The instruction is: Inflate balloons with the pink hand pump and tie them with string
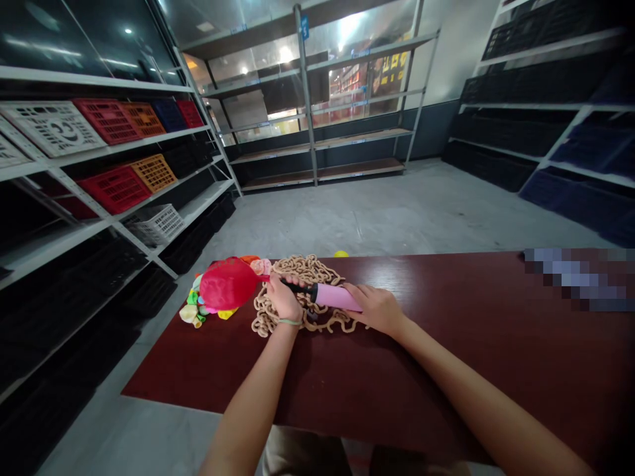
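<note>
A partly inflated red balloon (225,284) is on the left end of a hand-held balloon pump (335,297), pink with a black front part. My left hand (285,299) closes round the balloon's neck and the pump's black nozzle end. Wrapped over the pink barrel's right end is my right hand (378,308). Beneath and behind the pump lies a heap of tan, chain-like links (310,270). Several limp balloons in mixed colours, a yellow one (227,314) among them, lie under and around the red balloon.
The dark red-brown table (446,370) has its left edge near the balloons. Shelving with coloured crates (112,121) stands on the left, a metal rack (313,132) at the back. A yellow round thing (341,254) shows behind the table's far edge. A blurred patch covers the far right.
</note>
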Demonstrator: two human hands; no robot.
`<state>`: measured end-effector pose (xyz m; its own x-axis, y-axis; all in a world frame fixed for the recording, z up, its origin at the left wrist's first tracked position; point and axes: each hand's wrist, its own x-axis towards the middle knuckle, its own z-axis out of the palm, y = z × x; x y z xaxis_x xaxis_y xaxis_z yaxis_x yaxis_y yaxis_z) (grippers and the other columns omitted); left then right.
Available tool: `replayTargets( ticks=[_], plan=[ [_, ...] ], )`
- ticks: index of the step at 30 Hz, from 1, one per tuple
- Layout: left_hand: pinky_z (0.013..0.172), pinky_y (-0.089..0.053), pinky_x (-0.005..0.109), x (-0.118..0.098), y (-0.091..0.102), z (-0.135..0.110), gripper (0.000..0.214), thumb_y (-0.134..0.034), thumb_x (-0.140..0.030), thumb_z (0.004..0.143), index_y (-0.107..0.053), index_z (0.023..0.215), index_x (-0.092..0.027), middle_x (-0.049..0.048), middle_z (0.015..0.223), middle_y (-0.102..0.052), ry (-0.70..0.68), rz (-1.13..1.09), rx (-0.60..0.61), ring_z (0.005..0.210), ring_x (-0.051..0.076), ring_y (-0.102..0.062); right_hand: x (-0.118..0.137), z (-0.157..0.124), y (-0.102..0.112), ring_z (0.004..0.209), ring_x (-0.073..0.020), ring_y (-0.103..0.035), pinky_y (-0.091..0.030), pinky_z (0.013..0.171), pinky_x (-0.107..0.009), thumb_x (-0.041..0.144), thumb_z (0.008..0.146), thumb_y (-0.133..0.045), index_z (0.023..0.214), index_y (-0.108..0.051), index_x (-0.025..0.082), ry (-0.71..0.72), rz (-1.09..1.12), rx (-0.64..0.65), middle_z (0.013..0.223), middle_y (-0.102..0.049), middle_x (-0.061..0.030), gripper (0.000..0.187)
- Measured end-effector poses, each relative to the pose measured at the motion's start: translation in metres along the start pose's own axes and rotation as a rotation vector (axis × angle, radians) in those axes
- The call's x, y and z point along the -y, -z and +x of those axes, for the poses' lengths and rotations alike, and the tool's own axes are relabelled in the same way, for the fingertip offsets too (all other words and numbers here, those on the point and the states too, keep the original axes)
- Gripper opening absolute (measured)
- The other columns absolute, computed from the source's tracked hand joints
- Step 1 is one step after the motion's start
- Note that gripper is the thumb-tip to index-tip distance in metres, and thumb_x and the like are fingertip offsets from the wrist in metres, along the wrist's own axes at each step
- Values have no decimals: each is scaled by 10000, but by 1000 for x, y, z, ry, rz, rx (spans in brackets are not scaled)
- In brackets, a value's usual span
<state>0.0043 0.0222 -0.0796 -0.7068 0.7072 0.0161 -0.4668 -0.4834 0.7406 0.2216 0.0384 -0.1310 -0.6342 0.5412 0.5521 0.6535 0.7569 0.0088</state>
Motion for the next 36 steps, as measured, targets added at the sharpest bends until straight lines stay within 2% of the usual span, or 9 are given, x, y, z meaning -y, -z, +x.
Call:
replayTargets(
  ticks=[6,9,12,17,22,25,28,31,36],
  plan=[
    [465,-321,210,-34,18,29,191,-473,-248,791,-307,703,-215,-79,581,-330,-105,-17,-103,453,67,-378,-3,1,-1,825,-189,-610,-383,674,-285,464,911,-533,1294,-541,167,17,-30,12,970,-685,-78,485],
    [472,-305,204,-43,24,34,175,-470,-222,775,-306,712,-215,-84,578,-320,-103,-23,-169,452,63,-369,-5,1,-1,852,-189,-606,-388,683,-283,468,914,-536,1350,-517,200,26,-20,-4,1015,-683,-78,512],
    [475,-298,206,-46,24,34,165,-468,-211,775,-312,722,-217,-86,574,-313,-91,-46,-148,445,63,-364,-8,-1,1,841,-178,-607,-394,688,-278,490,921,-525,1403,-479,238,19,-11,-35,1031,-682,-66,546],
    [446,-275,213,-40,13,20,174,-491,-196,758,-327,704,-214,-81,572,-312,-89,-94,-110,431,61,-350,-4,0,9,740,-161,-608,-375,627,-279,512,919,-518,1357,-530,198,76,-48,-72,933,-689,-62,538],
    [420,-300,227,-15,3,-5,234,-526,-263,793,-332,671,-216,-69,544,-331,96,-110,-18,418,76,-359,21,3,21,699,-159,-614,-361,566,-283,502,903,-541,1368,-520,194,46,-25,-40,886,-680,-53,558],
    [410,-304,221,-8,4,-4,240,-537,-252,799,-337,671,-215,-67,536,-338,160,-128,0,409,73,-349,37,4,28,688,-163,-622,-366,541,-277,448,910,-542,1424,-461,236,35,8,26,872,-666,-37,562],
    [395,-292,212,-17,8,8,191,-519,-218,796,-362,689,-214,-69,532,-335,163,-97,-16,401,74,-345,46,5,34,693,-164,-633,-405,548,-265,369,913,-532,1473,-383,292,47,76,100,879,-657,-23,585],
    [391,-287,209,-35,15,21,174,-521,-220,798,-370,709,-216,-75,535,-318,114,-105,-26,398,76,-345,40,6,38,705,-163,-648,-466,579,-266,386,919,-521,1509,-300,316,62,188,167,918,-672,-19,634],
    [399,-283,205,-61,28,38,198,-527,-221,792,-346,712,-216,-78,548,-310,-26,-163,-58,411,70,-361,4,3,34,859,-186,-689,-541,711,-299,489,899,-549,1526,-255,296,103,285,209,1158,-684,-60,718]
  ],
)
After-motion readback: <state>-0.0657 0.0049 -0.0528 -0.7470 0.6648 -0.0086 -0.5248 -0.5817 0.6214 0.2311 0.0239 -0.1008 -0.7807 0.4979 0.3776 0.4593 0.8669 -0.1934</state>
